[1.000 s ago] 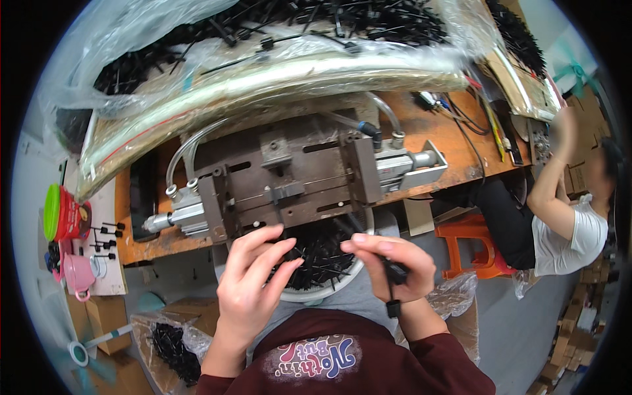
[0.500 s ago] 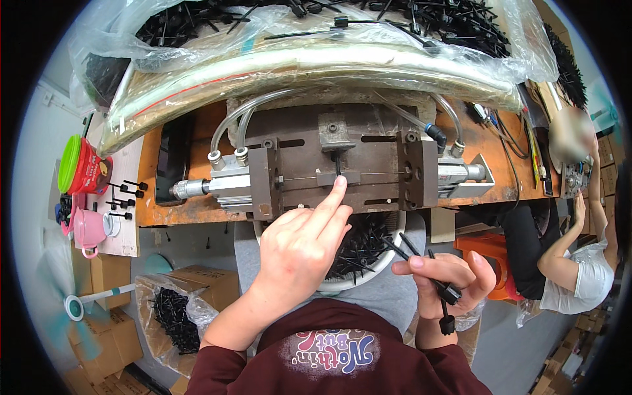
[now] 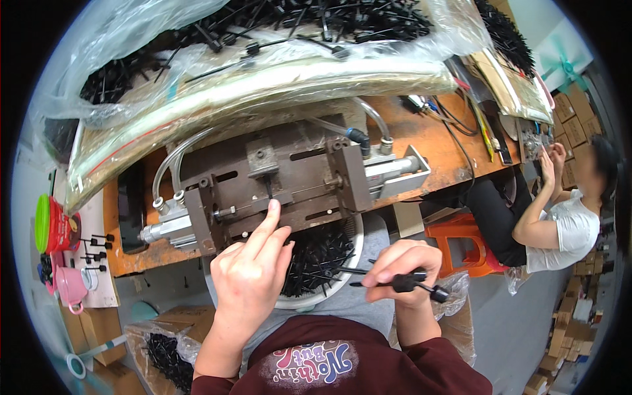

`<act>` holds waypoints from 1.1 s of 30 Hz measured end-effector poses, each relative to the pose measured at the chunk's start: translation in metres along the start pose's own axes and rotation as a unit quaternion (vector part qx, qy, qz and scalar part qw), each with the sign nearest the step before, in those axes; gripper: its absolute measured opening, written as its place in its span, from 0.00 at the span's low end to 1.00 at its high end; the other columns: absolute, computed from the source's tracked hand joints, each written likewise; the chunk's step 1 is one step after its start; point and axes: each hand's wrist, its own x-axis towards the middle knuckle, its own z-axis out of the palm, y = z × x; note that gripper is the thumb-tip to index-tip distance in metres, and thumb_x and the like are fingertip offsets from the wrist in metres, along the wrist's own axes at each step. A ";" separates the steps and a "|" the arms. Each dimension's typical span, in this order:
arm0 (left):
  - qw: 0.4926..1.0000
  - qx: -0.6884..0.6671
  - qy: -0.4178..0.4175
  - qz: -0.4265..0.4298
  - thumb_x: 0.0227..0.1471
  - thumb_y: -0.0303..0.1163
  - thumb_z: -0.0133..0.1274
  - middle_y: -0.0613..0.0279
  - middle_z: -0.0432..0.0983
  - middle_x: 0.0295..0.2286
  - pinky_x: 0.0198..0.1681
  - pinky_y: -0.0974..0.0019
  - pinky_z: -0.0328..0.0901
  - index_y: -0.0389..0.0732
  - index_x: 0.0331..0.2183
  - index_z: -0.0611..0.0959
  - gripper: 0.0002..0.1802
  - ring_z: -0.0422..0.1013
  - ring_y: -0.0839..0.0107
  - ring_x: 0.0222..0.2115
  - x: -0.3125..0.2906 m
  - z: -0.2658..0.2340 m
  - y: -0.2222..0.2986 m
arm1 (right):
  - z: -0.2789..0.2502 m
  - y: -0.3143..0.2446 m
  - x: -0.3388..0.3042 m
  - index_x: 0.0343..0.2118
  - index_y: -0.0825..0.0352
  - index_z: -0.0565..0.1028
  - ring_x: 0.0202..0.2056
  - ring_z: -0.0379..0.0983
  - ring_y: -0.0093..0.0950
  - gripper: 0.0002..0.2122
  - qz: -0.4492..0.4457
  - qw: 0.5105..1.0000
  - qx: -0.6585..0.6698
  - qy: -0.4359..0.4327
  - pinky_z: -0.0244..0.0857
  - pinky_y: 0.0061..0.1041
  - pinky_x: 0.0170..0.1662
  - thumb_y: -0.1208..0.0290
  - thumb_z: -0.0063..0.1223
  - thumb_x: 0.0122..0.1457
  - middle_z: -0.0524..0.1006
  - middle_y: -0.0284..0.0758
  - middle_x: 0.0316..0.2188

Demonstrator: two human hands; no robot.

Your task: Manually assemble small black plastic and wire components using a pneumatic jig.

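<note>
My left hand (image 3: 245, 280) reaches over the front of a dark metal fixture (image 3: 306, 172). Its index finger is stretched out and its tip touches the end of a thin black rod piece (image 3: 268, 187) standing out from the fixture's central block (image 3: 262, 157); the other fingers are loosely bent. To the right, my right hand (image 3: 415, 253) is closed around several black plastic rods with thick knob heads (image 3: 405, 283), their thin ends pointing left. Below the fixture, a white round tub (image 3: 357, 253) in my lap holds many similar black rods.
Air cylinders (image 3: 172, 227) with clear hoses flank the fixture on the wooden bench (image 3: 411, 125). Behind it lies a plastic-covered heap of black rods (image 3: 276, 20). At left stand a red tub (image 3: 66, 227) and a pink cup (image 3: 69, 286). A co-worker (image 3: 559, 224) sits at right.
The view has turned, so the fixture appears further left and tilted. My right hand has rolled and its fingers have closed more around the rods. The left index finger stays on the rod piece.
</note>
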 end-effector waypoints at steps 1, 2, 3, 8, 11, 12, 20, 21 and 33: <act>1.000 0.002 -0.004 0.001 0.37 0.25 0.68 0.57 0.81 0.45 0.25 0.70 0.70 0.38 0.30 0.84 0.13 0.75 0.69 0.19 0.000 -0.001 0.000 | 0.001 -0.003 0.001 0.32 0.73 0.81 0.28 0.82 0.33 0.09 -0.006 0.999 -0.032 -0.009 0.76 0.24 0.30 0.85 0.67 0.46 0.82 0.46 0.28; 1.000 0.005 -0.006 0.001 0.37 0.25 0.68 0.57 0.81 0.45 0.25 0.70 0.70 0.38 0.30 0.84 0.13 0.75 0.69 0.19 0.000 -0.001 0.000 | 0.001 -0.002 0.001 0.32 0.72 0.81 0.29 0.82 0.32 0.10 -0.038 0.996 -0.074 -0.017 0.75 0.23 0.30 0.84 0.69 0.46 0.82 0.45 0.28; 1.000 0.000 0.003 0.008 0.36 0.24 0.68 0.57 0.81 0.45 0.25 0.69 0.69 0.38 0.30 0.84 0.13 0.75 0.69 0.19 0.000 0.000 0.000 | 0.003 -0.004 0.000 0.32 0.71 0.81 0.29 0.82 0.32 0.10 -0.040 0.998 -0.057 -0.002 0.75 0.23 0.30 0.84 0.70 0.45 0.82 0.45 0.28; 1.000 -0.018 -0.006 0.009 0.36 0.24 0.68 0.54 0.81 0.45 0.25 0.71 0.69 0.37 0.29 0.84 0.13 0.75 0.72 0.19 -0.001 -0.004 0.000 | 0.002 -0.023 -0.001 0.32 0.69 0.80 0.28 0.82 0.29 0.13 -0.085 0.996 -0.019 0.023 0.75 0.22 0.27 0.81 0.73 0.42 0.82 0.44 0.31; 0.996 -0.080 -0.043 0.008 0.35 0.25 0.69 0.51 0.81 0.43 0.25 0.71 0.69 0.36 0.28 0.84 0.13 0.76 0.72 0.19 -0.009 -0.017 0.007 | 0.004 -0.029 -0.007 0.33 0.67 0.80 0.26 0.81 0.28 0.14 -0.114 0.985 -0.116 0.052 0.73 0.22 0.26 0.78 0.74 0.43 0.83 0.42 0.32; 0.992 -0.103 -0.070 0.013 0.34 0.26 0.70 0.51 0.82 0.42 0.25 0.72 0.69 0.36 0.28 0.85 0.13 0.77 0.72 0.20 -0.013 -0.023 0.008 | 0.004 -0.029 -0.007 0.33 0.67 0.81 0.26 0.80 0.28 0.13 -0.129 0.970 -0.202 0.043 0.73 0.22 0.25 0.78 0.73 0.43 0.83 0.41 0.32; 0.931 -0.341 -0.098 -0.080 0.34 0.30 0.74 0.57 0.82 0.34 0.32 0.69 0.74 0.35 0.34 0.85 0.21 0.79 0.70 0.26 -0.034 -0.031 0.023 | 0.016 0.009 -0.015 0.36 0.73 0.81 0.27 0.77 0.32 0.15 -0.244 0.835 -0.484 -0.095 0.73 0.24 0.29 0.75 0.60 0.42 0.80 0.45 0.39; 0.927 -0.356 -0.091 -0.076 0.33 0.25 0.74 0.56 0.82 0.31 0.33 0.68 0.74 0.34 0.33 0.84 0.21 0.79 0.69 0.28 -0.032 -0.034 0.028 | 0.019 0.011 -0.016 0.36 0.75 0.80 0.28 0.77 0.32 0.14 -0.237 0.838 -0.480 -0.108 0.74 0.25 0.30 0.74 0.59 0.44 0.80 0.47 0.39; 0.962 -0.268 -0.022 -0.057 0.30 0.18 0.71 0.57 0.76 0.30 0.28 0.73 0.69 0.34 0.33 0.85 0.21 0.73 0.71 0.29 -0.036 -0.026 0.027 | 0.022 0.025 -0.013 0.41 0.76 0.79 0.37 0.80 0.38 0.16 -0.237 0.883 -0.402 -0.057 0.77 0.30 0.40 0.76 0.58 0.47 0.78 0.49 0.45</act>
